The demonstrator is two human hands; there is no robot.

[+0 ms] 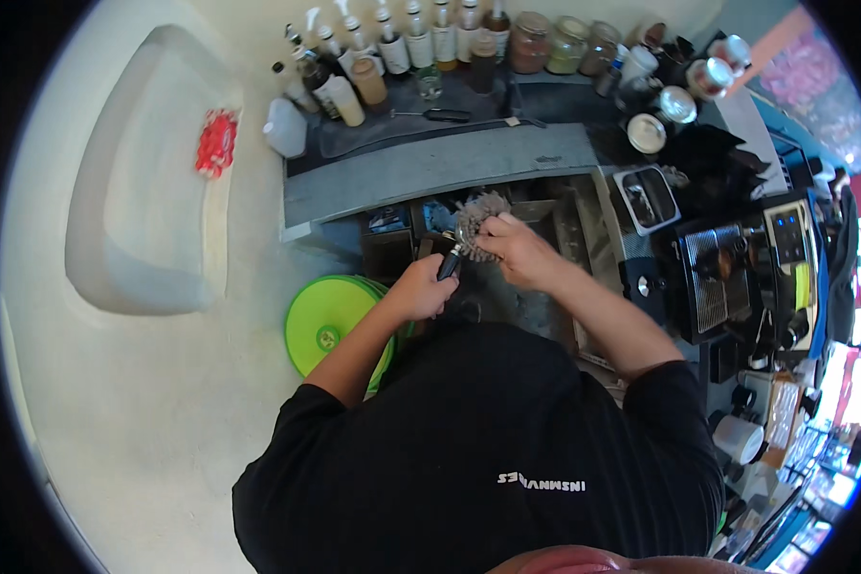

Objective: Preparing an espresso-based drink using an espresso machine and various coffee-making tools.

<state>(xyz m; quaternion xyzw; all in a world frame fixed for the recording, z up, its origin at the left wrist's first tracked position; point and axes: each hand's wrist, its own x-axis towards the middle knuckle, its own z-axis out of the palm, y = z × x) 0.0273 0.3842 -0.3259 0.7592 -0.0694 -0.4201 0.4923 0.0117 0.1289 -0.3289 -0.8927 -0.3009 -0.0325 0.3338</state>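
Note:
In front of my chest, my left hand point(426, 287) grips the black handle point(448, 265) of a metal tool, perhaps a portafilter; its head is partly hidden. At the tool's head is a fluffy grey-brown cloth or brush head point(482, 215), which my right hand point(511, 247) pinches in its fingers. Both hands are over an open space below the grey counter edge point(438, 172). Blue packets point(439, 217) lie in the dark compartments behind the hands. The exact shape of the tool's end cannot be told.
Pump bottles point(393, 54) and lidded jars point(567, 46) line the back of the counter. A round bright green lid point(330, 323) stands at the left. At the right are a metal container point(647, 199) and an espresso machine point(732, 273). Red packaging point(217, 143) lies in a wall niche.

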